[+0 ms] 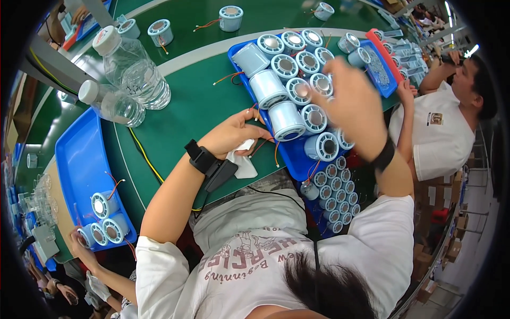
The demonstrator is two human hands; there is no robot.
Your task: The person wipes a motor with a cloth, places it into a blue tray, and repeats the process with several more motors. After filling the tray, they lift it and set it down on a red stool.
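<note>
A blue tray [304, 162] in front of me is packed with several light-blue cylindrical units [287, 121], which have slotted round ends, metal-coloured centres and thin wires. At the tray's left edge, my left hand [234, 135] is closed around a crumpled white cloth [246, 161], with fingertips close to the loose wires [276, 151]. Over the right part of the tray is my right hand [353, 101], smeared by motion. Its thumb side is near the round ends of the units; whether it touches or grips one is unclear.
Two clear plastic bottles [141, 80] stand on the green table at left. Beyond them lies another blue tray [79, 143] with several units, one by another person's hand [79, 239]. A co-worker [438, 114] sits at right near a red-edged bin [383, 56]. More units [336, 196] are stacked below, beside my lap.
</note>
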